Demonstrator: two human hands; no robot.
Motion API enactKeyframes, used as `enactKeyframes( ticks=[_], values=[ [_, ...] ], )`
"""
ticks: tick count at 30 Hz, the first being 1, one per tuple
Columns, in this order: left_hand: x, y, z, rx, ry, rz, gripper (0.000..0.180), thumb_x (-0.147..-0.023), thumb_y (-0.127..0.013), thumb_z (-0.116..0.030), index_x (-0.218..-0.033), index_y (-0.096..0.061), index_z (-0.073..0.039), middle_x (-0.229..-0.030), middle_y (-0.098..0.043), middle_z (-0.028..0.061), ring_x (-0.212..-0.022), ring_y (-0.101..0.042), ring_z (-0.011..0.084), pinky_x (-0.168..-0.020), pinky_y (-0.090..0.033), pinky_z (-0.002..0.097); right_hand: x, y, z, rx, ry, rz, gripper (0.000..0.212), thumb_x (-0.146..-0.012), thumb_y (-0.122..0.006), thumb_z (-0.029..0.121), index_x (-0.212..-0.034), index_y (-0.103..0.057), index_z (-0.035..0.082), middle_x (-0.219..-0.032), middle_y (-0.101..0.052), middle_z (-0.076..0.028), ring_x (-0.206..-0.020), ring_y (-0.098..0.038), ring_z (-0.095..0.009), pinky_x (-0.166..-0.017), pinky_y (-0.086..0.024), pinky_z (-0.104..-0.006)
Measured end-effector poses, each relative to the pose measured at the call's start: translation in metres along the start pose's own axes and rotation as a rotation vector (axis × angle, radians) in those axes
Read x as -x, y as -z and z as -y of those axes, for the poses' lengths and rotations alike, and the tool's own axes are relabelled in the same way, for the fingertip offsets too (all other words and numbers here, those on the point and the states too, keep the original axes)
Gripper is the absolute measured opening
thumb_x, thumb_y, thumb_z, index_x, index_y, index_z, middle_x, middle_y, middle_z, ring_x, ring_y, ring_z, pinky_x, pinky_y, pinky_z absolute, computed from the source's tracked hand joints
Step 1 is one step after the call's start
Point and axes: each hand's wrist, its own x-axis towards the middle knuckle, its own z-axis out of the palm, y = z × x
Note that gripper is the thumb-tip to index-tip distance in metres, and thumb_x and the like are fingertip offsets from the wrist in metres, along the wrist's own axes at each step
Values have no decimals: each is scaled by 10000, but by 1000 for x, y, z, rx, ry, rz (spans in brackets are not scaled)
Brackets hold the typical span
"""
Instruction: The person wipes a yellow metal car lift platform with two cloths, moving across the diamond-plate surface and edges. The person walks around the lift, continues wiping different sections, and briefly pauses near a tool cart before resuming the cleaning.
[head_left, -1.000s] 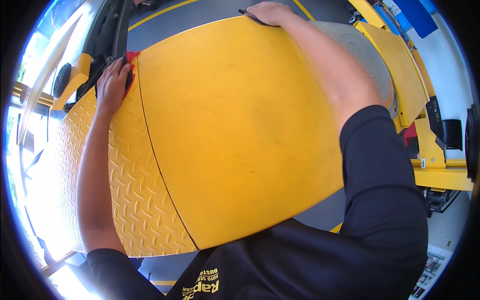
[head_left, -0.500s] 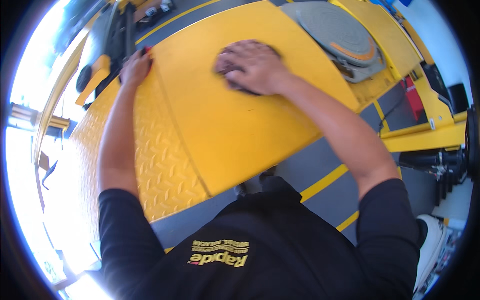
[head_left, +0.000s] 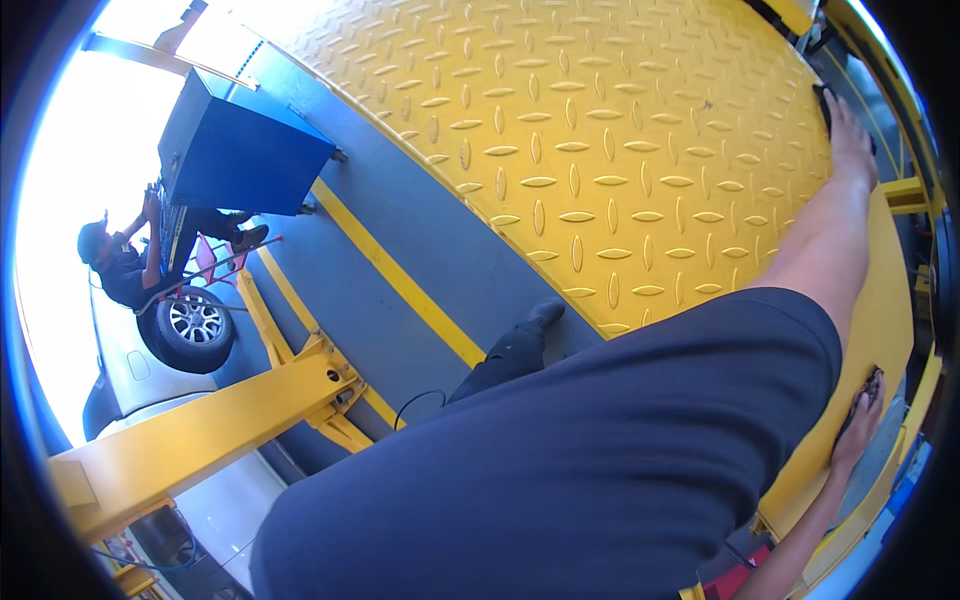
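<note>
My left hand reaches across the diamond-patterned yellow plate to its edge at the upper right. Its fingers press together over a small dark thing, too hidden to name. Lower down at the right rim, my right hand rests on the smooth yellow panel. Under its fingers is a dark cloth, of which only a little shows. My left sleeve fills much of the lower middle.
A blue cabinet on castors stands left, with a person in dark clothes beside it. Near them are a wheel and a pale vehicle. A yellow lift arm crosses the lower left above the grey floor.
The view has swung left, bringing in the cabinet, person and vehicle. Both my hands now appear at the right rim. My right hand still lies on the cloth.
</note>
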Motion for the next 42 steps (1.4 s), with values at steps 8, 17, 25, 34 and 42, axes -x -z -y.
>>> enactKeyframes(
  ticks=[8, 17, 25, 34, 42],
  values=[
    [-9, -26, 22, -27, -6, -77, 485, -1067, -418, -394, -1452, -638, -197, -1566, -547, 55, -1556, -332, 371, -1245, -63, 732, -128, 39, -72, 271, -11, -15, 638, -1137, -442, 390, -1642, -342, 15, -1692, -373, -154, -1561, -358, -283, -1286, -261, -394],
    [8, -7, 12, -19, -94, -200, 396, -1020, -468, -303, -1326, -689, -184, -1445, -640, 53, -1419, -480, 325, -1171, -258, 651, -240, -8, -5, 701, -193, -180, 638, -1087, -384, 478, -1470, -574, 5, -1574, -534, -195, -1470, -474, -390, -1228, -353, -461],
    [-15, 38, 27, 112, -47, 52, 499, -1094, -364, -450, -1322, -658, -118, -1431, -663, 100, -1412, -533, 315, -1194, -315, 568, -193, -131, 213, 415, 290, 0, 638, -1045, -392, 552, -1578, -475, 210, -1709, -353, -106, -1600, -282, -293, -1308, -188, -493],
    [-21, 33, 69, 91, -494, 112, 572, -1098, -407, -473, -1529, -540, -122, -1493, -613, 155, -1431, -518, 333, -1190, -335, 464, -193, 23, -61, 650, -216, -303, 622, -1099, -306, 460, -1574, -467, 93, -1657, -429, -158, -1545, -368, -376, -1285, -263, -527],
    [-32, 40, 90, 793, -281, -32, 437, -1087, -483, -385, -1275, -656, -30, -1154, -710, 267, -1113, -642, 475, -951, -483, 465, -254, -91, 194, 532, -44, 200, 574, -1053, -392, 440, -1456, -636, 113, -1526, -589, -178, -1435, -536, -358, -1193, -400, -522]
  ],
)
